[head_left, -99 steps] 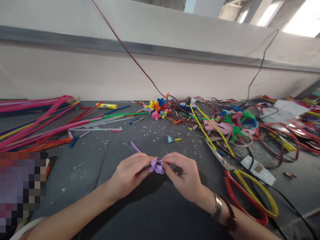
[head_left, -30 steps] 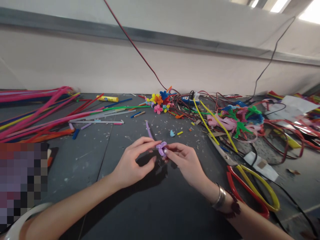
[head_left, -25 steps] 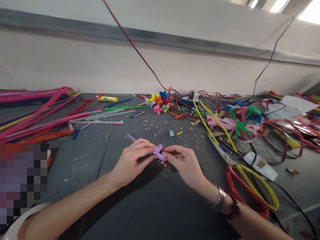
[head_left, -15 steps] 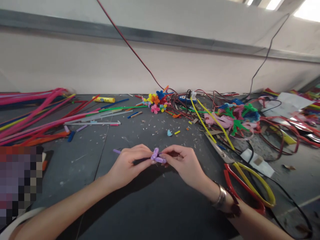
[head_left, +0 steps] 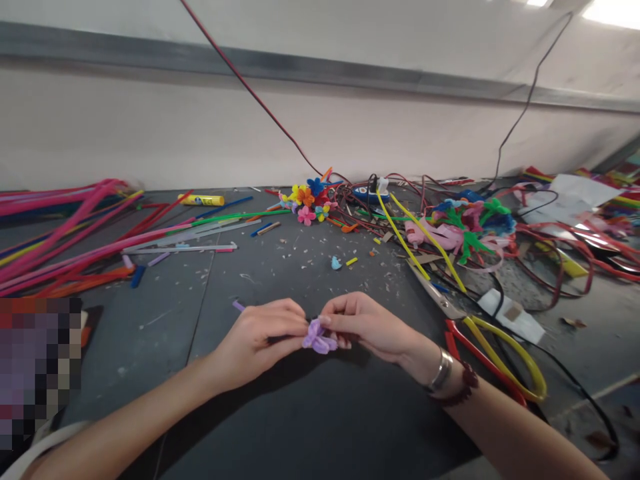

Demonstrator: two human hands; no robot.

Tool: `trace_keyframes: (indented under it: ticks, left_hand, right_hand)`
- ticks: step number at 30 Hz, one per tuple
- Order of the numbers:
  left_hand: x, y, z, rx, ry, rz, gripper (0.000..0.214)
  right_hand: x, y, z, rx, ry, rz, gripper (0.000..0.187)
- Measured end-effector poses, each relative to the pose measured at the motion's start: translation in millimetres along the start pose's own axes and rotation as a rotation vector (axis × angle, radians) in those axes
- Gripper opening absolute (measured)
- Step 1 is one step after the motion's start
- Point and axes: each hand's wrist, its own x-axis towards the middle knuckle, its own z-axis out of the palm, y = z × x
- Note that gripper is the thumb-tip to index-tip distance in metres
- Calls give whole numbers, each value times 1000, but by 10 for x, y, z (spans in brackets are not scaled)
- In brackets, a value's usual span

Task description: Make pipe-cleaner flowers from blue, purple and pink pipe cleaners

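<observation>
While left hand point(head_left: 255, 338) and right hand point(head_left: 370, 325) grip a pipe-cleaner flower point(head_left: 318, 338), scraps point(head_left: 310, 272) litter the dark workbench point(head_left: 165, 320) under a pale wall point(head_left: 150, 133).

Lilac pipe-cleaner flower point(head_left: 316, 337), red-and-yellow scissor handles point(head_left: 483, 360), dark grey workbench point(head_left: 150, 333)

hands point(head_left: 255, 340) point(head_left: 373, 327) 2 | lilac pipe-cleaner flower point(head_left: 316, 337) 1 | scissors point(head_left: 435, 293) 1 | glue stick point(head_left: 201, 200) 1 | metal bangle point(head_left: 442, 370) 1

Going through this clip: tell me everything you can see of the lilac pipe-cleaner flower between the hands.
The lilac pipe-cleaner flower is fuzzy chenille bent into rounded petal loops, partly hidden by fingers. It is pinched between the left hand and right hand, held above the dark worktop. A thin lilac stem tip pokes out beyond the left hand.
</observation>
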Motion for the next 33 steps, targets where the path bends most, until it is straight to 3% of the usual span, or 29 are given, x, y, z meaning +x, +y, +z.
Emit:
trace_keyframes:
  ticks: [4, 9, 13, 23, 29, 33]
  left_hand:
    - [-16, 19, 15, -6, 43, 49, 16]
    - [-35, -15, 12, 162, 203, 50, 14]
    - [-25, -25, 6, 216, 278, 82, 15]
    - [-32, -19, 43, 184, 303, 115, 19]
    - [-33, -2, 62, 176, 249, 144, 22]
    - [-40, -10, 56, 185, 282, 117, 27]
  right_hand:
    - [6, 32, -3, 152, -70, 67, 18]
    - [-32, -78, 25, 9, 64, -17, 28]
    - [-56, -119, 6, -52, -17, -28, 24]
    - [-43, -88, 20, -104, 74, -74, 24]
    - [-51, -63, 33, -108, 70, -57, 23]
    - [-38, -59, 26, -76, 57, -61, 22]
